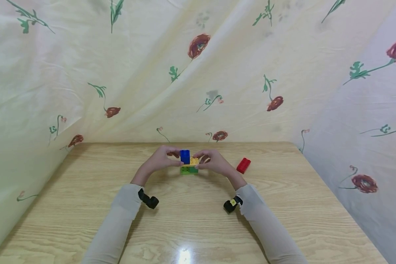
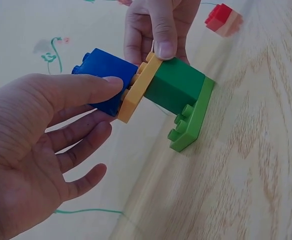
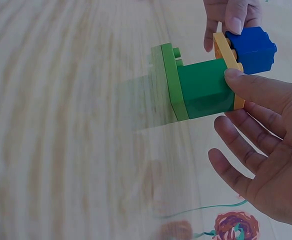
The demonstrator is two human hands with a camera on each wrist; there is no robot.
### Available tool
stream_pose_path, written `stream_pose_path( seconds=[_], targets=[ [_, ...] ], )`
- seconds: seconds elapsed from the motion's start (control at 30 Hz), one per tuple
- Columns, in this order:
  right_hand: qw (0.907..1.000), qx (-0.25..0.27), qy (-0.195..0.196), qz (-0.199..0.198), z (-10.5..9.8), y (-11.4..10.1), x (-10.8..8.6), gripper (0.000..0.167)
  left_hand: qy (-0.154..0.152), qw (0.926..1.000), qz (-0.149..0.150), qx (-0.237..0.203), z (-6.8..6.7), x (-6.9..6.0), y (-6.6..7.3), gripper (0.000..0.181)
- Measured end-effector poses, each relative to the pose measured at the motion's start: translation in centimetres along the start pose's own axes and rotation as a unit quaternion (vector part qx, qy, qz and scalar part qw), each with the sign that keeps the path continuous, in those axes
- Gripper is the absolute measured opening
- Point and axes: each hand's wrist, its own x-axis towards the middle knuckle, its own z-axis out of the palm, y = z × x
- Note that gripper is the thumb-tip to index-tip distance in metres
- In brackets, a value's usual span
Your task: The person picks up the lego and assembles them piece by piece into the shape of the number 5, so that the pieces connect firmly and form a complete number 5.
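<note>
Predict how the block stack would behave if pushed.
It probably wouldn't roll, given its flat light green base. It should feel stiff: edges look crisp. It might tip toward the blue block, on the end of the yellow plate that the dark green block doesn't support.

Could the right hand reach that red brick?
Probably yes: the red brick lies uncovered on the table near the right hand, which may first have to let go of the yellow brick.

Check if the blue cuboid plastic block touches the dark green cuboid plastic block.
Apart. The left wrist view shows it: the flat yellow plastic plate lies between the blue block and the dark green block.
</note>
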Motion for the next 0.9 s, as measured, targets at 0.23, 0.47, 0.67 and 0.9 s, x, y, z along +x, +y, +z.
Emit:
stream_pose_path(
  seconds=[0.23, 0.47, 0.67, 0.9],
  targets=[
    [1.0, -0.001, 0.001, -0.004, 0.04, 0.07, -0.02, 0.036, -0.006, 1.0, 0.001, 0.002, 0.03, 0.07, -0.1, 0.046],
    [1.0, 0.0, 0.001, -0.005, 0.1, 0.0, -0.03, 0.036, -0.002, 1.0, -0.003, 0.005, 0.07, 0.07, -0.06, 0.044],
    [1.0, -0.001, 0.003, -0.004, 0.17, -0.08, -0.02, 0.036, 0.004, 1.0, -0.008, -0.003, 0.1, 0.02, 0.12, 0.043],
    [1.0, -0.001, 0.001, -0.005, 0.1, -0.05, -0.02, 0.036, 0.009, 0.9999, -0.005, -0.004, 0.19, 0.07, 0.07, 0.044]
  ],
)
